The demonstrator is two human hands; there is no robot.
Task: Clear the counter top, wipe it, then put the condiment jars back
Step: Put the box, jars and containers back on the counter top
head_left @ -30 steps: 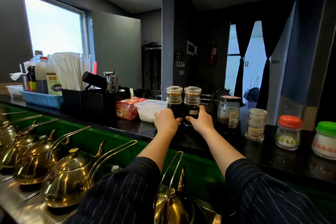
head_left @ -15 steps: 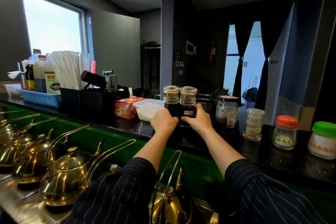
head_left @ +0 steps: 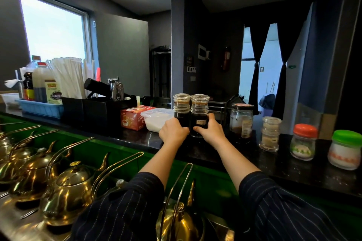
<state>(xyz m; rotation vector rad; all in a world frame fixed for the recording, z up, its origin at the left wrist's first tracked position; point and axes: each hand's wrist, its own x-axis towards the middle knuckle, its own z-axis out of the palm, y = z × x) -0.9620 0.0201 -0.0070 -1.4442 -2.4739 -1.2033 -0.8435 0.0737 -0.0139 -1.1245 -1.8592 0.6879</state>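
Two glass jars of dark sauce stand side by side on the black counter top point(head_left: 293, 166). My left hand point(head_left: 173, 132) wraps the left dark jar point(head_left: 181, 106). My right hand point(head_left: 210, 130) grips the right dark jar point(head_left: 199, 111), thumb across its label. To their right stand a brown-lidded jar point(head_left: 241, 121), a small clear spice jar point(head_left: 270, 133), an orange-lidded jar point(head_left: 303, 141) and a green-lidded jar point(head_left: 345, 148).
Left of the jars sit a white plastic tub point(head_left: 156, 121), a red tea box point(head_left: 133, 117), a black holder point(head_left: 98, 111) with straws, and a blue tray point(head_left: 40, 107) of bottles. Brass kettles point(head_left: 66, 191) line the lower shelf in front.
Both jars have slid a little to the left along the counter, with my hands still around them. The camera has dipped slightly.
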